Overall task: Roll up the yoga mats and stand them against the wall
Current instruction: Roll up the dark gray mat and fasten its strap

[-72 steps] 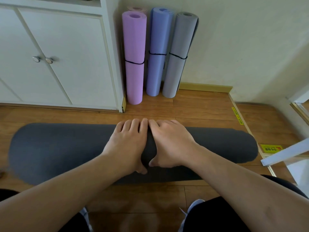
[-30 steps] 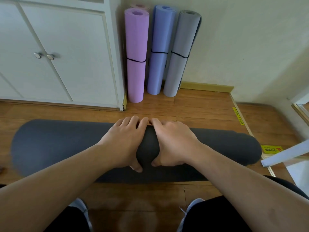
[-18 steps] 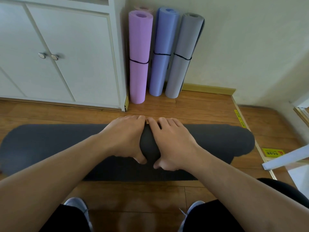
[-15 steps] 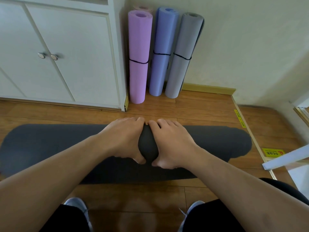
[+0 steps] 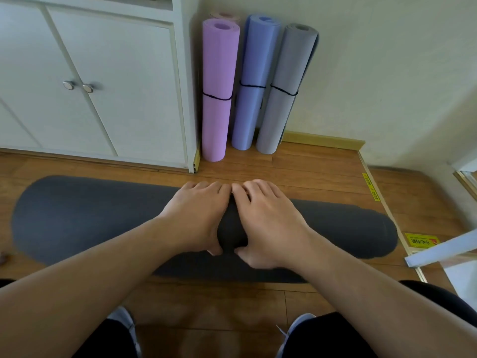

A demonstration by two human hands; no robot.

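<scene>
Lying across the brown wooden plank floor [image 5: 322, 166], the dark grey rolled foam yoga mat [image 5: 85, 215] is seen stretched from left to right, its last flat strip spread out on the near side beneath the roll. Behind it on the left, the white two-door cabinet [image 5: 124, 83] is set against the cream painted wall [image 5: 387, 73], with two round metal knobs [image 5: 77, 86] side by side where the doors meet.

Both bare forearms are reached forward over the roll's middle. The left hand [image 5: 196, 215] is laid on top with fingers curled over the far edge and thumb tucked under the near side, so the grip is clenched around the mat. The right hand [image 5: 268, 218] is placed just beside it in the same way, fingers over the top and thumb low at the front, the mat grasped there too. The two index fingers are almost touching.

In the corner beside the cabinet, the pink-purple rolled mat [image 5: 218, 94], the blue rolled mat [image 5: 254, 81] and the light grey rolled mat [image 5: 284, 91] are stood upright against the wall, each bound at mid-height by a thin black cord. A pale pink roll top [image 5: 224, 15] is glimpsed behind them. A small yellow label [image 5: 420, 240] is stuck on the floor at the right.
</scene>
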